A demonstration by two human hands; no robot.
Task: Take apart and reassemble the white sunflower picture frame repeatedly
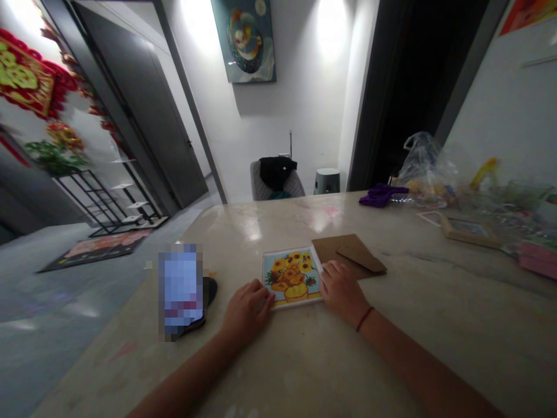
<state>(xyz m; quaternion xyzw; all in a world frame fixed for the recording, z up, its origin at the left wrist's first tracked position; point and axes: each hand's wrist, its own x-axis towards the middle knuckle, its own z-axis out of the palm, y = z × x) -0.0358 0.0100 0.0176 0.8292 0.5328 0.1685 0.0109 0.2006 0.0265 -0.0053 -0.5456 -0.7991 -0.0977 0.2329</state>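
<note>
A sunflower picture (292,276) in a thin white frame lies on the table in front of me. My left hand (248,310) grips its lower left corner, the fingers curled at the edge. On the opposite side, my right hand (343,293), with a dark red cord around the wrist, holds the right edge with bent fingers. The undersides of both hands are hidden. Just behind my right hand rests a brown board (331,247) with a narrower brown flap on it, close to the frame's right side.
A blurred-out phone (180,290) stands upright on the table's left side. At the right are a purple cloth (383,195), a clear plastic bag (424,159), a wooden frame (448,229) and a pink item (537,260). A chair (256,180) stands beyond the far edge.
</note>
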